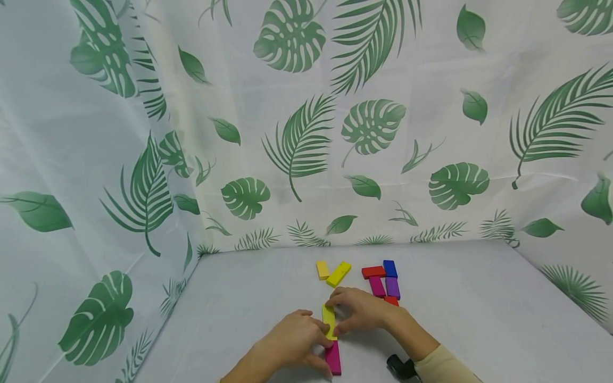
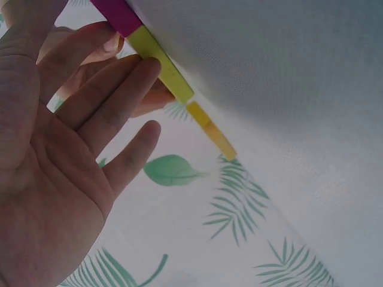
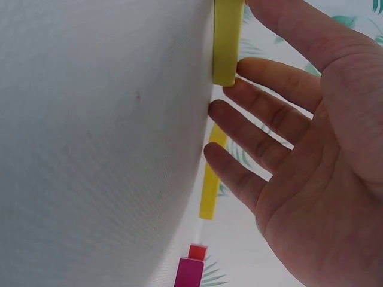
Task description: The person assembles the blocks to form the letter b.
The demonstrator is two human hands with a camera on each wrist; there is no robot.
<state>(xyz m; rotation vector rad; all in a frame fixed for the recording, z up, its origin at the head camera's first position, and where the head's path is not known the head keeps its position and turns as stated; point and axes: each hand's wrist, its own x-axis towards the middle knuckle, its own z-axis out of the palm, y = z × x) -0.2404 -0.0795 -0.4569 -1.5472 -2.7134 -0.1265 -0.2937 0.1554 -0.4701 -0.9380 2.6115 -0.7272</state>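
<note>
A yellow block (image 1: 328,318) lies on the table end to end with a magenta block (image 1: 333,358) on its near side. My right hand (image 1: 360,310) holds the yellow block, its index finger bent at the far end and its thumb by the right side near the join. My left hand (image 1: 294,338) is at the left of both blocks, its fingertips at the yellow block's side and near the join. In the left wrist view, the left fingers (image 2: 114,110) are fairly straight along the blocks.
Beyond the hands lie a pale orange block (image 1: 323,270) and another yellow block (image 1: 339,274). To their right is a group of several blocks: red (image 1: 373,272), blue (image 1: 390,268), magenta (image 1: 377,286) and purple (image 1: 392,288). A black object (image 1: 401,367) sits by the right sleeve. Leaf-print curtains (image 1: 412,85) surround the table.
</note>
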